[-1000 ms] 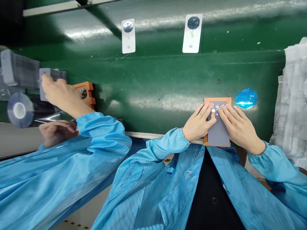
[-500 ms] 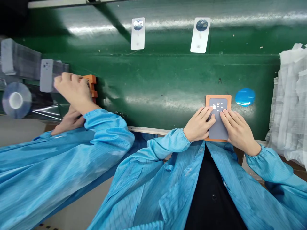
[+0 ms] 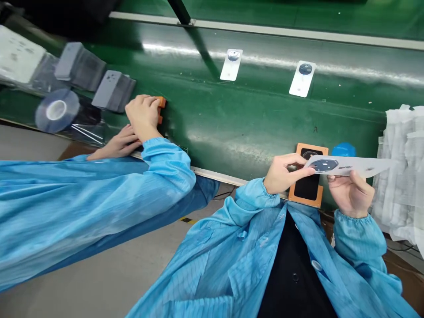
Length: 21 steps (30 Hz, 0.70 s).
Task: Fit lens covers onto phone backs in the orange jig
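Between my two hands a white phone back panel (image 3: 359,165) with a dark round-ended camera patch is raised and tilted, seen almost edge-on. My left hand (image 3: 281,173) pinches its left end beside the camera patch. My right hand (image 3: 353,194) grips its lower edge toward the right, thumb in front. Below the panel, an orange fixture (image 3: 300,196) with a black recess lies at the table's near edge. The panel partly covers it and a blue round piece (image 3: 344,149) behind.
Two white phone back panels (image 3: 302,79) (image 3: 231,66) lie on the green table (image 3: 212,119). White sheets (image 3: 402,176) are stacked at right. At left, a co-worker's hands (image 3: 144,115) are by another orange fixture (image 3: 161,102), near grey panel stacks (image 3: 109,90) and a tape roll (image 3: 56,110).
The panel, earlier lying grey side up on the orange fixture under both hands, is now lifted and turned, showing its white side. The fixture's black recess is exposed. The camera view has shifted.
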Motion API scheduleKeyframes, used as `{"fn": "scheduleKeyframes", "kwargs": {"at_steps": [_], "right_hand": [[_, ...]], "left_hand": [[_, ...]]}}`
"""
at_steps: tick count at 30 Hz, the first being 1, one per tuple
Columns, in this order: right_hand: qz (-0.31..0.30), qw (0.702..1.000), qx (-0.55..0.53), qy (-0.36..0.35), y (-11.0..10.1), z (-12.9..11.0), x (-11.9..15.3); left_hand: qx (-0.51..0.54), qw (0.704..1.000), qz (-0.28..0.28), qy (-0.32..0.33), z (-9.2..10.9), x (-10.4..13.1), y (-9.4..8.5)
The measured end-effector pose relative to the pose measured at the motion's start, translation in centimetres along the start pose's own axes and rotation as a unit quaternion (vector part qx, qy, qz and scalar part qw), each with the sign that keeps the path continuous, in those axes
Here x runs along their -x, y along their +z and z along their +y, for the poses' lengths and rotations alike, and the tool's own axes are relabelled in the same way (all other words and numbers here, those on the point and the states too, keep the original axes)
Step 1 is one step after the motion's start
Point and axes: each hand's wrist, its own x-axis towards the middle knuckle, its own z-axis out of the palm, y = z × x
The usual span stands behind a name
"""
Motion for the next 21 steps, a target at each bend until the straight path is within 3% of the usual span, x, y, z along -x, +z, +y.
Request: {"fn": "scheduleKeyframes", "kwargs": {"at_steps": [4, 7, 9, 12, 14, 16, 18, 21], "right_hand": [[0.009, 1.0, 0.011, -0.011, 1.4, 1.2, -0.1], [0.026, 0.998, 0.049, -0.023, 2.7, 1.8, -0.6], [0.035, 0.997, 0.054, -0.034, 3.3, 1.5, -2.4], [0.041, 0.996, 0.052, -0.058, 3.7, -0.6, -8.1], [0.043, 0.996, 0.068, -0.045, 3.6, -2.6, -12.8], [0.046, 0.995, 0.089, -0.002, 3.1, -4.0, -16.5], [0.044, 0.993, 0.103, 0.039, 2.9, -4.1, -17.9], [0.035, 0.989, 0.116, 0.08, 2.9, -2.4, -14.8]], "left_hand": [[-0.079, 0.995, -0.02, 0.05, 1.3, 0.1, 0.0], [-0.092, 0.995, -0.034, 0.034, 0.6, -0.2, 0.0], [-0.066, 0.997, -0.027, 0.011, -0.2, -1.7, 0.2], [-0.019, 0.999, -0.038, 0.001, -1.1, -7.2, -0.1], [-0.026, 0.997, -0.068, 0.026, -1.6, -12.5, -0.7], [-0.096, 0.993, -0.064, 0.028, -2.2, -17.9, -1.5], [-0.245, 0.969, -0.022, -0.029, -3.1, -22.6, -2.0], [-0.431, 0.89, 0.006, -0.147, -4.8, -27.1, -2.0]]}}
